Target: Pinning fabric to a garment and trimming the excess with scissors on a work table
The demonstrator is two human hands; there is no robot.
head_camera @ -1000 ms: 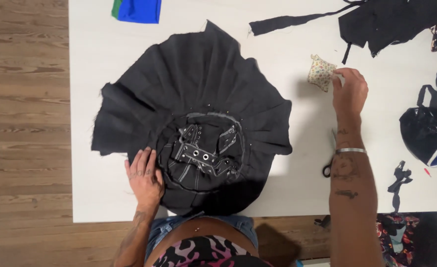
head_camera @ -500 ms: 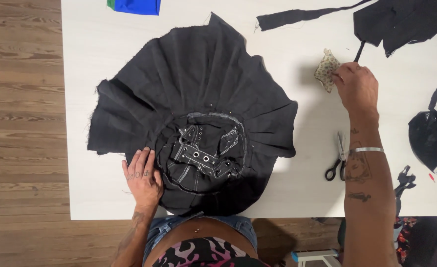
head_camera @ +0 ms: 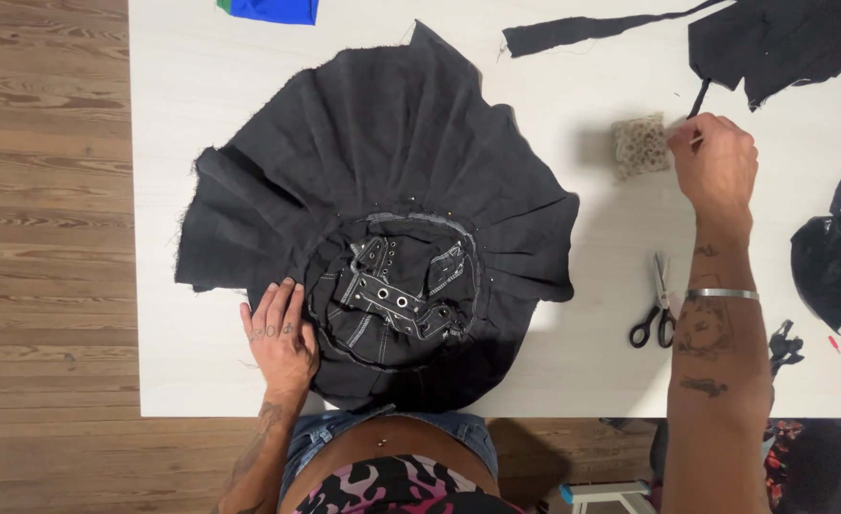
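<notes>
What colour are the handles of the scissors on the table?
Black. The scissors lie beside the right forearm, and the head view shows their dark looped handles and silver blades.

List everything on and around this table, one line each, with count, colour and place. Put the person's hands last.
Pleated fabric skirt piece: one, black, fanned out mid-table.
Eyelet-studded waistband: one, black with silver eyelets, on the skirt's near centre.
Small woven pad: one, beige, right of the skirt.
Scissors: one pair, black handles, near right edge of the table.
Fabric scraps: several, black, far right.
Folded cloth: one, blue and green, far edge.
Shiny bag: one, black, far right.
White table: one, over wooden floor.
Left hand: flat on the skirt's near edge.
Right hand: fingers pinched beside the pad.
</notes>
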